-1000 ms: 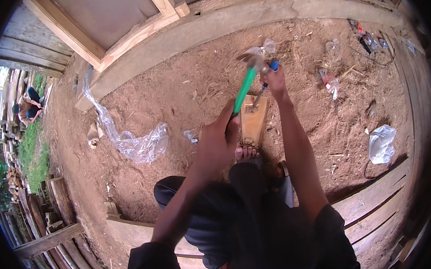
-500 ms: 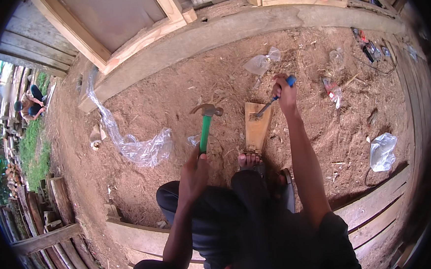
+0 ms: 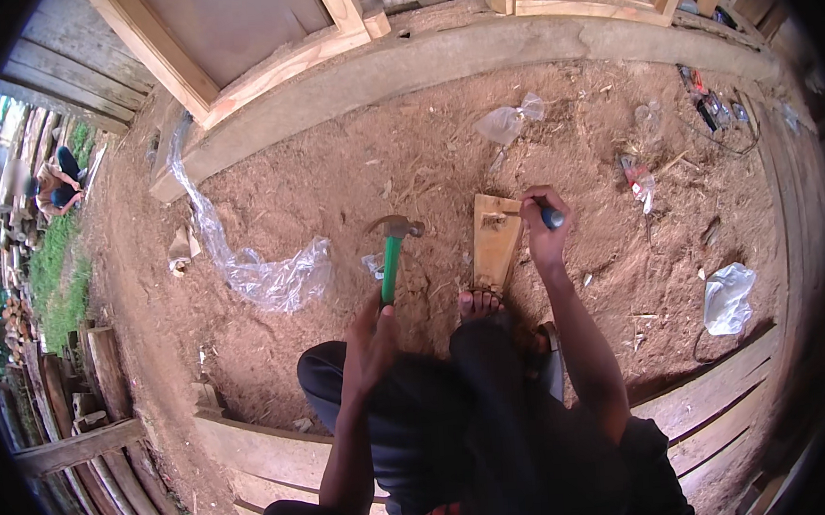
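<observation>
The left hand (image 3: 371, 328) is closed around the green handle of a hammer (image 3: 392, 255), whose head points to the far side, above the sandy ground (image 3: 332, 177). Right of it lies a short wooden board (image 3: 495, 241), its near end under a bare foot (image 3: 479, 302). The right hand (image 3: 543, 226) is wrapped around a chisel (image 3: 551, 217) with a blue handle, set at the board's far right corner. Clear plastic sheeting (image 3: 262, 276) lies left of the hammer, and a white bag (image 3: 727, 297) sits well to the right.
</observation>
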A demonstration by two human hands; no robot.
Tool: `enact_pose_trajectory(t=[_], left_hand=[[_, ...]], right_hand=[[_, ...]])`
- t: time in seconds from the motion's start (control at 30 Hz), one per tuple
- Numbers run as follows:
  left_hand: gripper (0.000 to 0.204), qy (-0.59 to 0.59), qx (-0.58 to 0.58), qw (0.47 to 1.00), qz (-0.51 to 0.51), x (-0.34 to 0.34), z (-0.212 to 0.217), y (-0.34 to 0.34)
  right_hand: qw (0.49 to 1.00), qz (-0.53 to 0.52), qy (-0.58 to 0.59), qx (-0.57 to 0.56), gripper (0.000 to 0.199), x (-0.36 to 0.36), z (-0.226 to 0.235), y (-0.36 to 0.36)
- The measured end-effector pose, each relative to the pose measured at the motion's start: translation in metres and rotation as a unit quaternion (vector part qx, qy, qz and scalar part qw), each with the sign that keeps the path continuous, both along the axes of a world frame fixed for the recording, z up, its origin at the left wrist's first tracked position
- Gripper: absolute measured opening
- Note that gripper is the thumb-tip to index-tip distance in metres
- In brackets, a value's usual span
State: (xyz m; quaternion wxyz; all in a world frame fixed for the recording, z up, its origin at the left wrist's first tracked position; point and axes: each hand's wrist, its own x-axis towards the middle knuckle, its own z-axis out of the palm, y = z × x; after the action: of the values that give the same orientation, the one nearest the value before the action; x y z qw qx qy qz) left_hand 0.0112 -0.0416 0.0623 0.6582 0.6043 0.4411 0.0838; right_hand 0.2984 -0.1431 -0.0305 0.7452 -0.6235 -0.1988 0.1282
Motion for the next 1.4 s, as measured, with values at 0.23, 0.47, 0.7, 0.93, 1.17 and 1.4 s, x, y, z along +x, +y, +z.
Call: enact_pose_trajectory(t=[0.23,0.47,0.7,0.93,1.17,1.4], left_hand=[[0.053,-0.018,-0.022,1.000,0.007,-0.008,0.004,0.000],[0.055,-0.020,-0.091,0.995,0.030,-0.020,-0.011,-0.001],[0.045,-0.009,-0.095,0.995,0.031,-0.021,-0.024,-0.005],[0.041,0.015,-0.112,0.993,0.026,-0.018,-0.062,-0.024],[0.043,-0.002,-0.200,0.979,0.044,-0.015,-0.069,-0.031],[0.046,-0.028,-0.252,0.962,0.097,-0.027,-0.082,-0.030]], right_hand=[[0.999,0.037,0.036,0.002,0.007,-0.047,-0.003,-0.020],[0.999,0.010,0.020,0.034,0.009,-0.016,-0.003,-0.015],[0.998,-0.021,0.032,0.051,0.009,-0.015,-0.002,-0.014],[0.991,-0.050,0.061,0.107,0.010,-0.004,-0.003,-0.006],[0.996,0.021,0.038,0.072,0.010,0.008,-0.009,-0.003],[0.997,0.023,0.035,0.069,0.009,0.001,-0.005,-0.006]])
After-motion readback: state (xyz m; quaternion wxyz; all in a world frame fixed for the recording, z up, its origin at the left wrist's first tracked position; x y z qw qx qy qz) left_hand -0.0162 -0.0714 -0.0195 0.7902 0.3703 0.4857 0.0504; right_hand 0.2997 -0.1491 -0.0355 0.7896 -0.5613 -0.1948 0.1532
